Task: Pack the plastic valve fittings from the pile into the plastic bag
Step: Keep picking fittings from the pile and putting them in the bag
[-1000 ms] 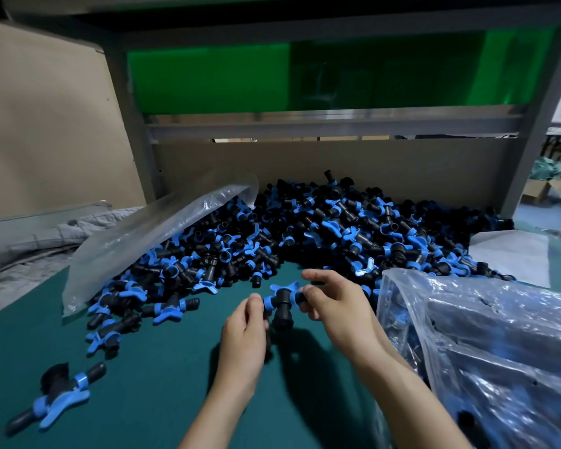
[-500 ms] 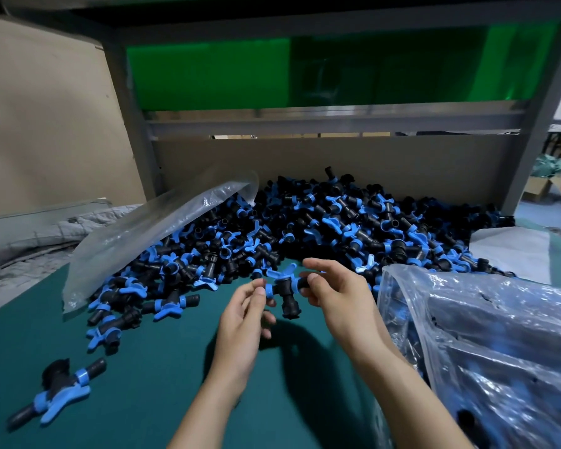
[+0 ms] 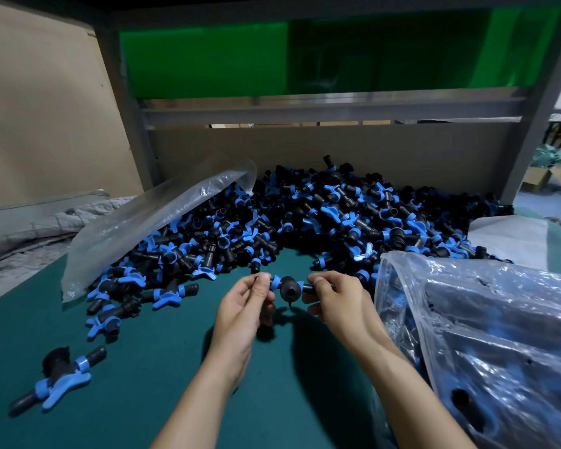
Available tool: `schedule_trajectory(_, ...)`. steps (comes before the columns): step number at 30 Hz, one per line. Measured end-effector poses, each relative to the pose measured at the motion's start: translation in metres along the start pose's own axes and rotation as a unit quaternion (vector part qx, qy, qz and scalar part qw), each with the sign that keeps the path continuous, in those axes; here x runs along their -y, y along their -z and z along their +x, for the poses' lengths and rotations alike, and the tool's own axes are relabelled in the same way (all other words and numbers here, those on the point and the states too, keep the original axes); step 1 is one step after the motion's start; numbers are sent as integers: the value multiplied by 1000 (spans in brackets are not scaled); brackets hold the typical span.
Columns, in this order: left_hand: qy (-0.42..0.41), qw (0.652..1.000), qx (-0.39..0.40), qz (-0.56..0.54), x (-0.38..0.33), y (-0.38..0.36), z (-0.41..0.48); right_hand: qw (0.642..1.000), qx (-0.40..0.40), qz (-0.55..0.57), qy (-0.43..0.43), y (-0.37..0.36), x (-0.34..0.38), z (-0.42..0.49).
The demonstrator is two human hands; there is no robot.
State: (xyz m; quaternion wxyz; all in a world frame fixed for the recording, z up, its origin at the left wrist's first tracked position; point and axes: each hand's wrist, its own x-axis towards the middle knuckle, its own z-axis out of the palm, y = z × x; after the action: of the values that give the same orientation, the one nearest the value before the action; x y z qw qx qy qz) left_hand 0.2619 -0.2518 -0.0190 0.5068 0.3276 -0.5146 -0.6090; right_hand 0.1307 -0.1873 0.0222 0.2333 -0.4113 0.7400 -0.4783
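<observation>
Where the green table mat (image 3: pixel 149 367) runs up to the brown back panel (image 3: pixel 305 150) across the middle of the frame, a broad pile of black-and-blue plastic valve fittings (image 3: pixel 321 215) lies heaped against that panel. At the right edge, a crinkled clear plastic bag (image 3: pixel 499 335) with dark fittings showing through it sits on the mat, its upper rim touching the pile. A flatter clear bag (image 3: pixel 149 222) slants over the pile's left flank. Just below the pile's centre, the left hand (image 3: pixel 240 312) and right hand (image 3: pixel 340 303) face each other above the mat, each pinching one end of a single valve fitting (image 3: pixel 289 288) between thumb and fingertips, its round black port turned toward the camera. One stray fitting (image 3: pixel 59 374) lies alone on the mat at lower left.
</observation>
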Motion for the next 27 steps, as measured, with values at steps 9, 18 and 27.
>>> schedule_trajectory(9,-5,998,-43,-40,0,2,-1,982,-52,-155,93,6,36,-23)
schedule_trajectory(18,-19,999,1,34,10,8,-36,830,70,-433,345,76,93,-84)
schedule_trajectory(27,-50,989,118,69,-11,-61,-89,751,20,-560,350,143,77,-87)
